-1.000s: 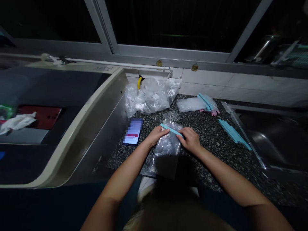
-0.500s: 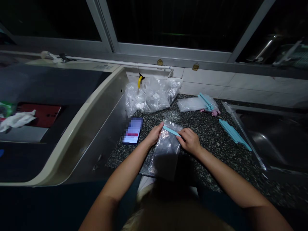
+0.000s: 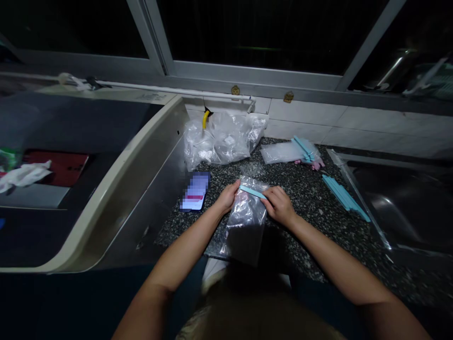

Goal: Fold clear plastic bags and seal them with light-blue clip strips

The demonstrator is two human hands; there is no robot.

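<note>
Head view: L hand (image 3: 228, 197) + R hand (image 3: 280, 204) fingers pinched shut at blue strip (image 3: 252, 191) ends, prob. keeping it straight across clear bag (image 3: 246, 222). Surface (image 3: 300, 189) prob. backs bag.

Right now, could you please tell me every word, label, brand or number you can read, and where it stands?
None can be read.
Phone: screen blurred out.
Beige-rimmed unit: faint print on top, too small and blurred.
Clear bag and blue strip: no lettering I can make out.
</note>
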